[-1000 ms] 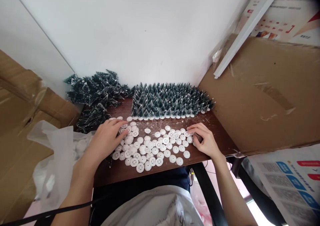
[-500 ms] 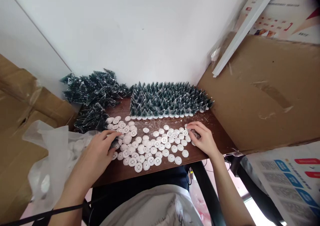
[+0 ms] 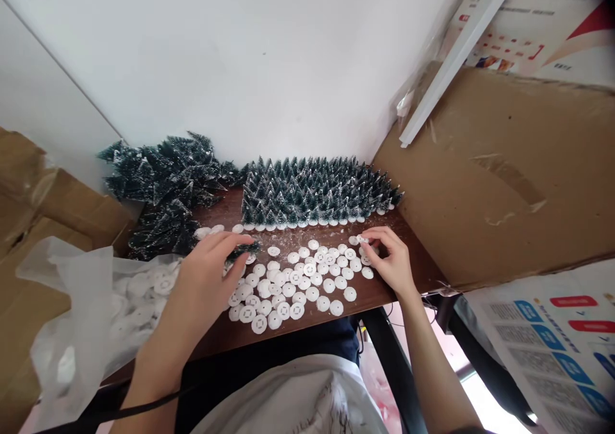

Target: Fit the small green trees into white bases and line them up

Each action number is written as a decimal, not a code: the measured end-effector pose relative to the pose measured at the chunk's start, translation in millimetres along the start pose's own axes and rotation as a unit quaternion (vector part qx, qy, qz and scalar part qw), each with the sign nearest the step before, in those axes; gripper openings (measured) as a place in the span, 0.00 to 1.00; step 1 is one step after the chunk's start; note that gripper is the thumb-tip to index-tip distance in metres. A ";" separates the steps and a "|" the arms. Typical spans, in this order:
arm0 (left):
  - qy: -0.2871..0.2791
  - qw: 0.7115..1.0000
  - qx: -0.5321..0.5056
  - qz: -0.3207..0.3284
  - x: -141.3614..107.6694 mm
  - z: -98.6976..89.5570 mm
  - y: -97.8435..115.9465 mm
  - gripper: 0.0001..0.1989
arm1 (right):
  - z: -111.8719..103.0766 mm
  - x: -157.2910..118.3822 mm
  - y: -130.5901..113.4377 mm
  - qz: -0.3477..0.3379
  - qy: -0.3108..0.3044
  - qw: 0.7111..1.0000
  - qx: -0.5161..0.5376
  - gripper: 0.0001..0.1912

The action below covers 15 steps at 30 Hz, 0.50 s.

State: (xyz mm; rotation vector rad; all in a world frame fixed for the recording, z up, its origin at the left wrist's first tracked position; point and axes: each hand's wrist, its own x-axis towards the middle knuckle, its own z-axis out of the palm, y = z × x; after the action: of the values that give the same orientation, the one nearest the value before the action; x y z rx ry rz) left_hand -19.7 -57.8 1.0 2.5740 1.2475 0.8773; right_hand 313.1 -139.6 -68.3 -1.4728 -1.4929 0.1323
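Observation:
My left hand [image 3: 207, 274] is closed around a small dark green miniature pine tree [image 3: 244, 248], its tip pointing right over the discs. On the right, my right hand [image 3: 391, 258] pinches a white round disc base [image 3: 362, 239] between thumb and fingertips. Between the hands lie many loose white disc bases [image 3: 288, 289], some overlapping, some showing slots. Behind them stand close rows of upright snow-dusted miniature trees [image 3: 307, 194] on white bases. A heap of loose trees [image 3: 166, 171] lies on its side at the back left.
A clear plastic bag [image 3: 139, 299] of white discs sits at the left table edge. Cardboard boxes [image 3: 480, 184] flank the brown table [image 3: 307, 234] on both sides. The white wall [image 3: 264, 88] rises behind. White crumbs lie before the tree rows.
My left hand has moved right with the tree, which now shows beyond its fingers. My right hand has lifted a disc slightly. The view has shifted a little.

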 end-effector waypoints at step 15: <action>-0.105 0.976 -0.176 0.074 49.8 71.6 59.7 0.11 | 14.1 0.2 -12.3 0.041 0.116 0.983 0.134 0.03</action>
State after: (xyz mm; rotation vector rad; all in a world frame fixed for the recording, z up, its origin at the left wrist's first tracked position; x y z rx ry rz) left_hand 84.8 -50.3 -13.5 2.4160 0.7732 0.7475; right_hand 295.0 -135.0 -67.0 -1.2851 -1.1774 0.1976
